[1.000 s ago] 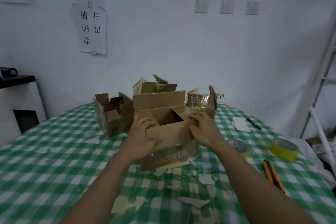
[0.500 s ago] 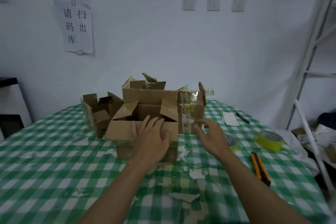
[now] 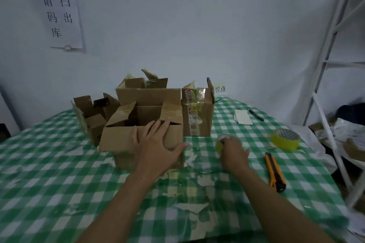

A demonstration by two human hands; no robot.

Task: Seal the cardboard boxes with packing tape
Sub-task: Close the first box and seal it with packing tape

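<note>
Left hand (image 3: 156, 144) lay flat, fingers spread, pressing the front flap of the near box (image 3: 120, 138), thumb out at its right front corner; the side flaps stood up and the top was not closed. Over on the right, the right hand (image 3: 234, 152) was curled over the tape roll (image 3: 218, 144) on the checked tablecloth (image 3: 59, 183), fingers wrapped on its rim. A narrow bare strip of cloth lay between box and roll. The taped box (image 3: 197, 112) stood just behind that gap, touching the near box's right rear. An orange utility knife (image 3: 275, 171) lay close beside the right forearm, and a second roll (image 3: 285, 139) sat near the table's right edge. Torn scraps (image 3: 205, 180) littered the cloth in front.
</note>
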